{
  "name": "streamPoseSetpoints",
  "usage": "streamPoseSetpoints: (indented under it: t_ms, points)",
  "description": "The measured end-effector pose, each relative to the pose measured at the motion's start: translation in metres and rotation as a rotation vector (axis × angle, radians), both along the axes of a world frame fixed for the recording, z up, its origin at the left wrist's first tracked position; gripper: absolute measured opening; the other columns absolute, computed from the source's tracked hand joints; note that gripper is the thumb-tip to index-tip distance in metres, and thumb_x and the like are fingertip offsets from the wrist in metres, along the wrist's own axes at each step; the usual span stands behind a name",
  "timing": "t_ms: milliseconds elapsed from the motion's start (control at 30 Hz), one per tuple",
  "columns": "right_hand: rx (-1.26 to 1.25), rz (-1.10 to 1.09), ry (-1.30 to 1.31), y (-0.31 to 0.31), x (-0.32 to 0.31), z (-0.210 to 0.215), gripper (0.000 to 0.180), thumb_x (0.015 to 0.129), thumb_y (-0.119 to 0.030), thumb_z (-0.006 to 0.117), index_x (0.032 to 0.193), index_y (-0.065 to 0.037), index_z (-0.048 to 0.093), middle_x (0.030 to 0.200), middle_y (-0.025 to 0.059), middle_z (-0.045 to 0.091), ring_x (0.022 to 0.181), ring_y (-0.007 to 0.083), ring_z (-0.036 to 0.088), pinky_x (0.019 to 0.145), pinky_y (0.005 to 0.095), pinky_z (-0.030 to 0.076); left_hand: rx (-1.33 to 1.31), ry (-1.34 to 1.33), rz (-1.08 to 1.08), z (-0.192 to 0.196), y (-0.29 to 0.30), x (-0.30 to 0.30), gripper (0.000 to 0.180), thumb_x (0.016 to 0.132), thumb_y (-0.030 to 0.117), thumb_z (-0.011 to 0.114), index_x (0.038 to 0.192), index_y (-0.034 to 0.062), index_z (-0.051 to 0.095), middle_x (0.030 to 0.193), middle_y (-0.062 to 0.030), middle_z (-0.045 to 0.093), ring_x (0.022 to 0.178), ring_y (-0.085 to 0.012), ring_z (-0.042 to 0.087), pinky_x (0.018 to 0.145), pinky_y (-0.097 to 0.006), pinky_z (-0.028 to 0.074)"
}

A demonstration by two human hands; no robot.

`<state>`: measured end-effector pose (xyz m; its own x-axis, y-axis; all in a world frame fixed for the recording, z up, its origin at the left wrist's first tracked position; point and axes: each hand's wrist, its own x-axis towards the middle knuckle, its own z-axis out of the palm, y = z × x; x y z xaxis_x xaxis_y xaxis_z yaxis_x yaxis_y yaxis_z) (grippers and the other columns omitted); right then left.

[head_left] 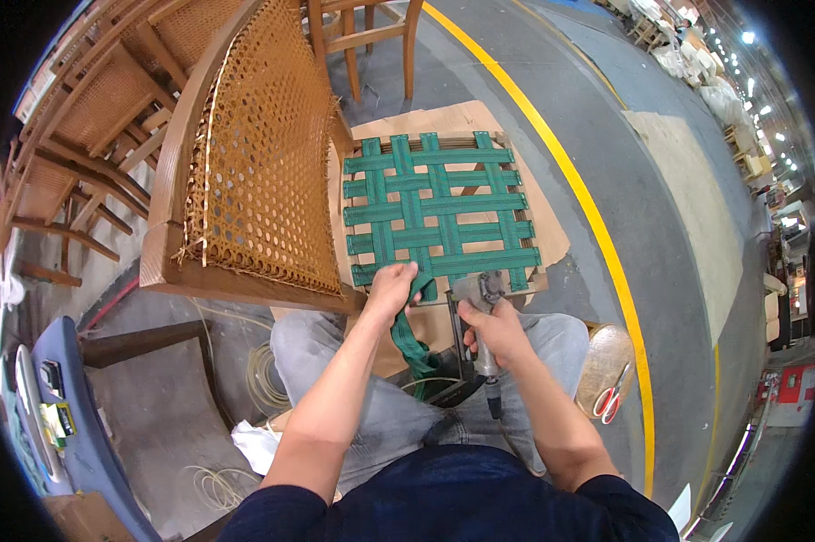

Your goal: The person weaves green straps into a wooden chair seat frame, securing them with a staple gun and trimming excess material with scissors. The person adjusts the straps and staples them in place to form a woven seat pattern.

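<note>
Presently left hand [391, 287] grips green webbing [411, 336] taut, right hand [495, 330] holds staple gun [481, 298] at frame centre; slackened tension risks a loose staple.

Green-yellow labelled box [58, 422], far left

Bright, even overhead light; fisheye bending and dark corners.

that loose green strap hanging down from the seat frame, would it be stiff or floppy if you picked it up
Probably floppy: the green strap droops and bends below the left hand instead of holding a line. It looks flat and woven, so likely light and easy to grip, not slippery. It seems tough rather than fragile, since matching bands lie interlaced across the seat frame.
</note>
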<state>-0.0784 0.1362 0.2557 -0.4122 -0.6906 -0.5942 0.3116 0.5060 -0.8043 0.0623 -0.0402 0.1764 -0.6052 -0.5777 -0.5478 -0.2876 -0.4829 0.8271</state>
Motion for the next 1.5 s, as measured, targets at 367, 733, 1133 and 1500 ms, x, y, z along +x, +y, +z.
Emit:
streamPoseSetpoints:
  t_ms: [367,733,1133,1500]
  points:
    - [0.115,0.075,0.038,-0.030,0.018,-0.027,0.031,0.100,-0.030,0.077,0.105,-0.002,0.064,0.080,0.0019,0.065,0.053,0.0106,0.059,0.043,0.0279,0.046,0.083,0.061,0.052,-0.044,-0.021,-0.016,0.032,0.113,0.029,0.051,0.112,0.0037,0.070,0.095,-0.0056,0.081,0.054,-0.0083,0.058,0.041,-0.028,0.037]
    - [0.183,0.112,0.060,-0.039,0.033,-0.026,0.028,0.099,-0.026,0.077,0.104,-0.002,0.065,0.074,0.0022,0.064,0.051,0.0116,0.058,0.044,0.0289,0.046,0.098,0.068,0.091,-0.033,-0.018,-0.011,0.034,0.112,0.032,0.053,0.113,0.0027,0.070,0.094,-0.0078,0.081,0.052,-0.0078,0.054,0.041,-0.028,0.036]
    - [0.091,0.012,0.033,-0.028,0.034,0.001,0.025,0.100,-0.021,0.076,0.107,0.001,0.068,0.086,0.0064,0.068,0.055,0.0143,0.061,0.046,0.0315,0.049,0.080,0.051,0.071,-0.021,-0.020,-0.009,0.039,0.112,0.035,0.053,0.121,0.0006,0.069,0.092,-0.0072,0.080,0.056,-0.0092,0.057,0.043,-0.028,0.037]
    - [0.131,-0.696,0.474,0.198,-0.140,0.113,0.044,0.098,-0.038,0.079,0.117,-0.002,0.062,0.094,0.0087,0.067,0.063,0.0168,0.065,0.054,0.0352,0.055,-0.870,-0.367,-0.226,0.002,0.010,0.009,0.054,0.083,0.020,0.085,0.127,-0.0031,0.065,0.118,-0.0280,0.072,0.113,-0.0458,0.068,0.096,-0.050,0.054]
